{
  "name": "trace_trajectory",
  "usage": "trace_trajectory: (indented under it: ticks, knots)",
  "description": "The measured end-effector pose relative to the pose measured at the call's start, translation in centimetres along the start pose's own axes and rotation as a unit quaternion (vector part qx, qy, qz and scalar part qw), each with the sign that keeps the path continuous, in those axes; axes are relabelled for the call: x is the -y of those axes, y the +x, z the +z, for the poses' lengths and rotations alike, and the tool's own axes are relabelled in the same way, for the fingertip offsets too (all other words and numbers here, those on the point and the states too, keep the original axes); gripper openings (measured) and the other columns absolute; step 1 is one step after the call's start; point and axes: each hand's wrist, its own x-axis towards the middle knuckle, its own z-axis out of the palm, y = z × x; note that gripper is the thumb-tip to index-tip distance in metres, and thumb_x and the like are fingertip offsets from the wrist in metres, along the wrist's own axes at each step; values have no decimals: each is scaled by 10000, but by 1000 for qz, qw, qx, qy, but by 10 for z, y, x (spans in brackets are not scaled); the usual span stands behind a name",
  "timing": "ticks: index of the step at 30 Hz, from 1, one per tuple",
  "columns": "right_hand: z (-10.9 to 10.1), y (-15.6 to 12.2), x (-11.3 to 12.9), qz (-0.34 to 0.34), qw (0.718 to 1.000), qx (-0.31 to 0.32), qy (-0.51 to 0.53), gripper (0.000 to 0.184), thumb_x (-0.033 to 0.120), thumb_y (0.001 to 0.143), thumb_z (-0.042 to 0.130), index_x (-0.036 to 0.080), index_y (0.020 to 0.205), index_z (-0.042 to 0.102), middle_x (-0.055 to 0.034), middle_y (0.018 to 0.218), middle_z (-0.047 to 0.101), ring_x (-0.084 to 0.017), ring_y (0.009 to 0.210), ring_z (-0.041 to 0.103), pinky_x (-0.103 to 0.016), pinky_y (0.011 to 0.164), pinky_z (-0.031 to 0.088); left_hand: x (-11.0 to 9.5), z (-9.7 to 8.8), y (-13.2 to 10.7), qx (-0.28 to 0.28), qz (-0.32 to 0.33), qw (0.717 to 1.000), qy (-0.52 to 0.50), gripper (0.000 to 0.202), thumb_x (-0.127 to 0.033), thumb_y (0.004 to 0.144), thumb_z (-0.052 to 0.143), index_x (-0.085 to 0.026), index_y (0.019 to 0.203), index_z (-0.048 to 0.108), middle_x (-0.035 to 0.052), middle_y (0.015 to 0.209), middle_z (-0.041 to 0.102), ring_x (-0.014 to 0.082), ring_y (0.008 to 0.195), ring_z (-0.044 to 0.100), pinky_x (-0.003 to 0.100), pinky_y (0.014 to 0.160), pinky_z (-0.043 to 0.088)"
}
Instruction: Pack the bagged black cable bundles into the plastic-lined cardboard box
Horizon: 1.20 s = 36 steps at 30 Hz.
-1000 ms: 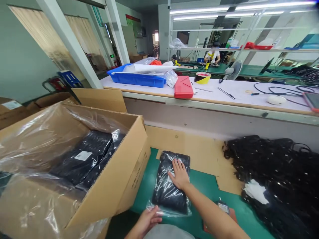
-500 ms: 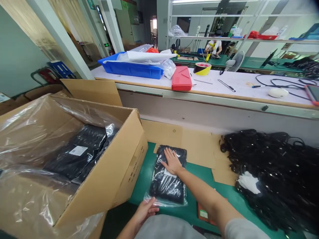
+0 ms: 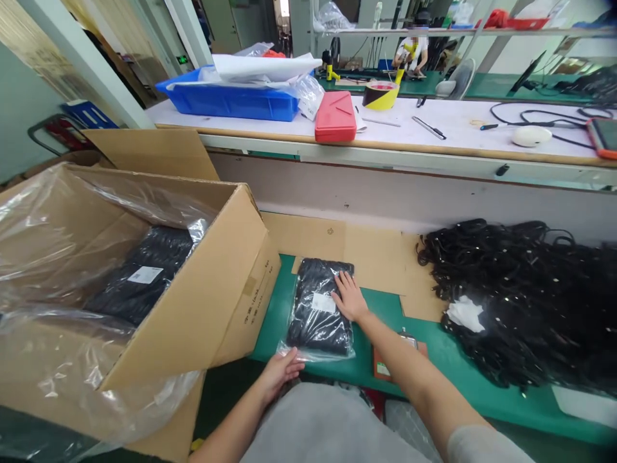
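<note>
On the green worktop [image 3: 272,321], my right grip [image 3: 349,297] lies spread flat on the bagged black bundle [image 3: 318,308], while my left grip [image 3: 280,375], loosely open, sits just beside its near edge.

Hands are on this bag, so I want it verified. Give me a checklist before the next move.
Right hand flat on the clear plastic bag of black cable: ok.
Left hand at the bag's near edge: cannot tell whether it touches.
White label on the bag facing up: ok.
Bag's opening sealed: cannot tell.
Cardboard box open, its plastic liner spread open: ok.
Loose black cable pile apart from the bag: ok.
</note>
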Motion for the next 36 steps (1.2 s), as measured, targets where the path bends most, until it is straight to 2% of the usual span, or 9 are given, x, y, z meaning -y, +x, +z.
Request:
trace_trajectory:
  ticks: [4, 6, 8, 10, 15, 22, 29, 33, 36]
  knots:
    - [11, -58, 0, 169, 978, -66, 107, 644, 402, 993, 247, 55, 1533, 202, -169, 1592, 210, -296, 1471, 186, -454, 1184, 215, -2, 5, -5, 5, -7, 1000, -21, 242, -329, 872, 704, -106, 926, 627, 149, 973, 741, 167, 795, 717, 229, 682, 551]
    - [24, -99, 2, 256, 949, -72, 171, 591, 370, 998, 267, 62, 1503, 287, -230, 1479, 402, -324, 1353, 418, -479, 1103, 362, -2, 6, -7, 5, -14, 999, -30, 218, -328, 892, 678, -126, 933, 605, 139, 986, 737, 168, 812, 715, 243, 702, 555]
    - [38, -134, 6, 317, 915, -61, 241, 482, 358, 995, 408, 120, 1415, 429, -200, 1327, 559, -289, 1164, 592, -465, 985, 480, -1, 7, -8, 5, -21, 999, -34, 205, -320, 893, 677, -140, 922, 584, 127, 966, 734, 175, 825, 716, 253, 708, 556]
    - [48, -157, 11, 360, 878, -50, 312, 362, 338, 984, 508, 136, 1283, 534, -129, 1171, 646, -230, 1002, 660, -418, 871, 548, 0, 7, -7, 8, -26, 999, -31, 195, -303, 889, 682, -146, 939, 578, 119, 980, 729, 180, 841, 716, 260, 714, 555]
    - [52, -168, 17, 414, 788, -25, 455, 187, 299, 965, 584, 118, 985, 629, -28, 890, 668, -143, 764, 663, -309, 704, 576, 3, 14, -5, 35, -36, 999, 4, 239, -316, 870, 703, -135, 988, 599, 146, 1114, 707, 193, 863, 713, 281, 734, 556]
    - [38, -173, 17, 417, 712, 12, 565, 73, 182, 925, 632, 110, 913, 633, -22, 893, 674, -145, 808, 669, -302, 725, 576, 1, 21, -5, 45, -1, 997, 62, 273, -366, 865, 702, -109, 935, 646, 175, 1095, 718, 197, 865, 712, 249, 713, 536]
    - [42, -178, 28, 407, 703, 28, 583, 72, 183, 941, 606, 114, 926, 621, -12, 882, 664, -136, 802, 665, -279, 707, 572, 5, 18, -3, 9, 12, 998, 69, 261, -359, 854, 712, -112, 916, 658, 151, 1005, 743, 166, 763, 711, 213, 620, 519]
    - [44, -168, 38, 417, 733, 63, 533, 239, 293, 959, 593, 117, 798, 603, 23, 699, 630, -88, 580, 608, -212, 551, 518, 1, 18, -6, -3, -6, 997, 83, 283, -381, 843, 719, -111, 900, 657, 150, 949, 750, 182, 740, 717, 227, 610, 518]
    - [48, -153, 42, 436, 773, 64, 456, 356, 268, 955, 593, 134, 633, 524, 84, 503, 499, -46, 369, 428, -164, 387, 364, -3, 16, 4, -24, -14, 994, 104, 285, -392, 787, 769, -138, 827, 645, 153, 918, 753, 225, 743, 728, 251, 583, 514]
